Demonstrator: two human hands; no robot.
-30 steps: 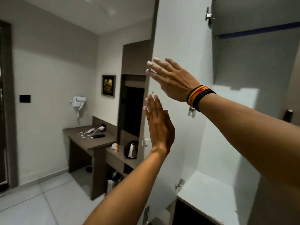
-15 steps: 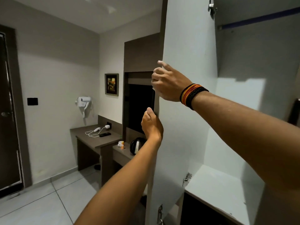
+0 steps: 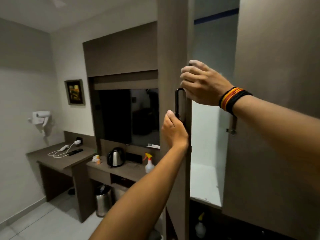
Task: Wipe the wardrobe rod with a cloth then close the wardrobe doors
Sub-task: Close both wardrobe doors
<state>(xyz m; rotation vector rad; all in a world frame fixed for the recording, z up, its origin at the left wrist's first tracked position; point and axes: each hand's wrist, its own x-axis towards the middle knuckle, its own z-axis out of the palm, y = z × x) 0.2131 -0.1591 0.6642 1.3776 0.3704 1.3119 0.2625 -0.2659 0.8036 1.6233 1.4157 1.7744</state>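
The left wardrobe door (image 3: 173, 49), brown on its outer face, stands nearly closed with a narrow gap showing the white interior (image 3: 206, 132). My left hand (image 3: 174, 130) grips the door's black vertical handle (image 3: 178, 103). My right hand (image 3: 202, 84), with a banded wristband, curls over the door's free edge. The right door (image 3: 277, 101) fills the right side, close to shut. A blue strip, the wardrobe rod (image 3: 216, 15), shows high in the gap. No cloth is visible.
A desk (image 3: 64, 160) with a cable and remote stands at left. The counter holds a kettle (image 3: 115, 157) and a spray bottle (image 3: 149, 163), below a dark TV (image 3: 128, 116). A metal bin (image 3: 103, 200) sits on the floor. A hairdryer (image 3: 42, 118) hangs on the wall.
The left door has swung from wide open to nearly closed, its brown outer face now toward me. My left hand took the handle; my right hand closed over the door edge.
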